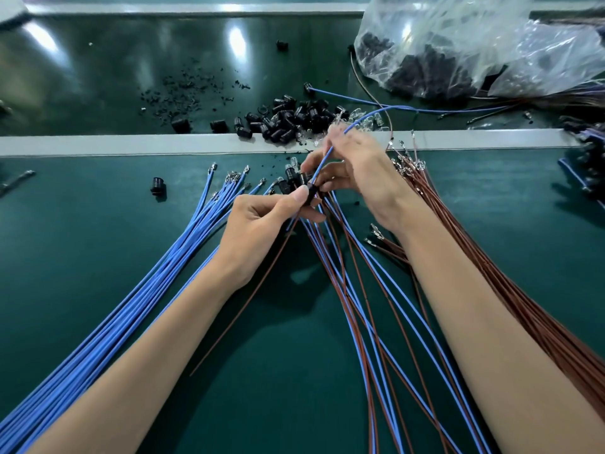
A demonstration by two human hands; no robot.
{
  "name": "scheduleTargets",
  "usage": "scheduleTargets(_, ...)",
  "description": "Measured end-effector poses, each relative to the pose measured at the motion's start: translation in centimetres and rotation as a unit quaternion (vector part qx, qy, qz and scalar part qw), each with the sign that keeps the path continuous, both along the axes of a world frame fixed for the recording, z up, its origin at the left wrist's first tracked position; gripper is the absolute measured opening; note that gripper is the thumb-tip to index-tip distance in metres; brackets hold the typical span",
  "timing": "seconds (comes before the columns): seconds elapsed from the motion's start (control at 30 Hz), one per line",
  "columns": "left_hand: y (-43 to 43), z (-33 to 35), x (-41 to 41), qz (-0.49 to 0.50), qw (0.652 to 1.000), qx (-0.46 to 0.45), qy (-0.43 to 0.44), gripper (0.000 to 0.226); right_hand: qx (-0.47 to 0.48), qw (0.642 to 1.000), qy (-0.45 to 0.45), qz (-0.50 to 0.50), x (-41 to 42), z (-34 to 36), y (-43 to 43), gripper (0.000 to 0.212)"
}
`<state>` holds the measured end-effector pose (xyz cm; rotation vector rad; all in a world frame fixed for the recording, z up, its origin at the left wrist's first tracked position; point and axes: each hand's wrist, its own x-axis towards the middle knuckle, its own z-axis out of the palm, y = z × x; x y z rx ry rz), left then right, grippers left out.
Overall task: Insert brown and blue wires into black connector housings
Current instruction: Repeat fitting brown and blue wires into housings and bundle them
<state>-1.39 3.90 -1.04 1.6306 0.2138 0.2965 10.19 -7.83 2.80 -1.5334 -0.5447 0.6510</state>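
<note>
My left hand [258, 221] pinches a small black connector housing [311, 193] between thumb and fingers. A thin brown wire [248, 303] trails from that housing down toward me. My right hand [357, 165] pinches a blue wire [322, 160] whose lower end meets the top of the housing; the wire arcs up and away to the right. A fan of loose blue wires [157, 273] lies on the green mat at the left. A bundle of brown wires [510, 273] lies at the right, partly under my right forearm.
Finished blue-and-brown wire pairs [376, 316] run from the hands toward me. A heap of black housings and clear bulbs [294, 121] sits behind a grey rail [131, 144]. One housing [158, 185] stands alone on the mat. A plastic bag of housings [458, 47] lies at the back right.
</note>
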Motion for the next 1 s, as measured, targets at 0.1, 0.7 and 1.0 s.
scheduleTargets(0.1,0.1,-0.1,-0.1,-0.019,1.0,-0.011,-0.001,0.031,-0.056,0.996,-0.059,0.043,-0.2,-0.2,0.2,0.026)
scheduleTargets(0.7,0.3,-0.3,-0.1,-0.047,0.998,-0.036,-0.01,0.031,-0.049,0.998,-0.041,0.028,-0.4,0.3,-0.1,0.016)
scheduleTargets(1.0,0.3,-0.3,-0.1,-0.045,0.999,-0.03,-0.003,0.03,0.002,0.999,0.002,-0.045,-0.4,0.8,0.0,0.022)
